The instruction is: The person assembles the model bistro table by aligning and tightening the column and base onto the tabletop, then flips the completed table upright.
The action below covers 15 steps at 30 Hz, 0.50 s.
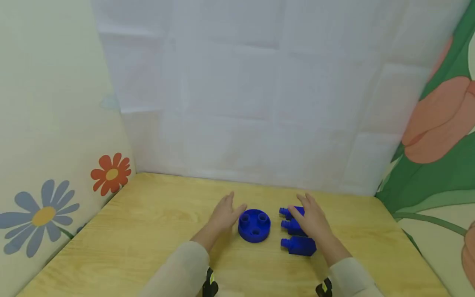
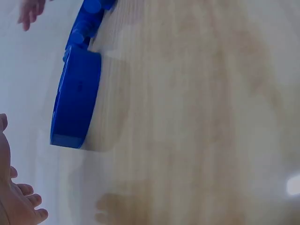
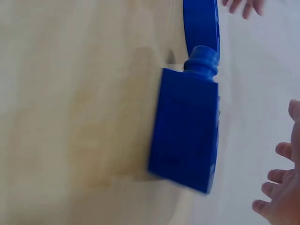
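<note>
A round blue base [image 1: 254,232] with three round sockets lies on the wooden table, its side wall turned to the left wrist view. To its right, three blue bottle-shaped pieces [image 1: 302,246] lie on their sides in a column, their ridged necks pointing at the base. My left hand [image 1: 222,215] is beside the base's left edge, fingers extended and thumb apart, holding nothing. Over the far two pieces hovers my right hand [image 1: 313,216], fingers spread and also without a hold; it partly covers them. The nearest blue bottle piece [image 3: 185,129] fills the middle of the right wrist view.
The wooden tabletop [image 1: 156,235] runs back to a creased white cloth [image 1: 241,103]. Flower-printed panels [image 1: 41,123] stand along the left and right sides. Dark straps [image 1: 210,284] are at both wrists, below pale sleeves.
</note>
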Tool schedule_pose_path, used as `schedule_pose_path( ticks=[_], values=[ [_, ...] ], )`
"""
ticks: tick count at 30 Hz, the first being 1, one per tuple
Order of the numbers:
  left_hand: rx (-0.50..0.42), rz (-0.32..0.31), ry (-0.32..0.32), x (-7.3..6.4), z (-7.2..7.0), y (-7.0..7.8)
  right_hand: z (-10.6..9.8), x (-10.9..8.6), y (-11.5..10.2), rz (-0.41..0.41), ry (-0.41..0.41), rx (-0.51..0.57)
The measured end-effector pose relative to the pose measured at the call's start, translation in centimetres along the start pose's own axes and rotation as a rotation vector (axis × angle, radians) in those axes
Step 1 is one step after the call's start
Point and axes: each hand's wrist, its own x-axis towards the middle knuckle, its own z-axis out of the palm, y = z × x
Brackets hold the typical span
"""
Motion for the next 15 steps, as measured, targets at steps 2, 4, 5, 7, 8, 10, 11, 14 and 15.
schedule_pose_path(
  ticks=[2, 4, 5, 7, 8, 10, 11, 14, 15],
  values=[
    [-0.096, 0.006, 0.003, -0.6, 0.6, -0.2, -0.3, -0.8, 0.7, 0.013, -0.006, 0.027],
    [-0.16, 0.005, -0.005, -1.2, 1.2, -0.4, -0.6, -1.6, 1.2, 0.01, -0.005, 0.044],
    [-0.18, 0.007, -0.009, -1.5, 1.4, -0.4, -0.6, -1.9, 1.5, 0.01, -0.004, 0.054],
    [-0.196, 0.018, -0.009, -2.0, 2.0, -0.4, -0.8, -2.5, 2.0, 0.009, -0.001, 0.069],
    [-0.202, 0.019, -0.011, -2.1, 2.3, -0.4, -0.8, -2.8, 2.2, 0.014, -0.004, 0.08],
    [-0.206, 0.023, -0.005, -2.4, 2.9, -0.3, -0.8, -3.4, 2.6, 0.02, -0.009, 0.099],
    [-0.203, 0.029, 0.004, -2.5, 3.2, -0.3, -0.8, -3.6, 2.8, 0.022, -0.014, 0.108],
    [-0.198, 0.031, 0.036, -2.9, 4.0, -0.3, -0.6, -4.4, 3.4, 0.04, -0.039, 0.158],
    [-0.188, 0.036, 0.05, -3.0, 4.3, -0.2, -0.5, -4.6, 3.6, 0.046, -0.046, 0.178]
  ],
)
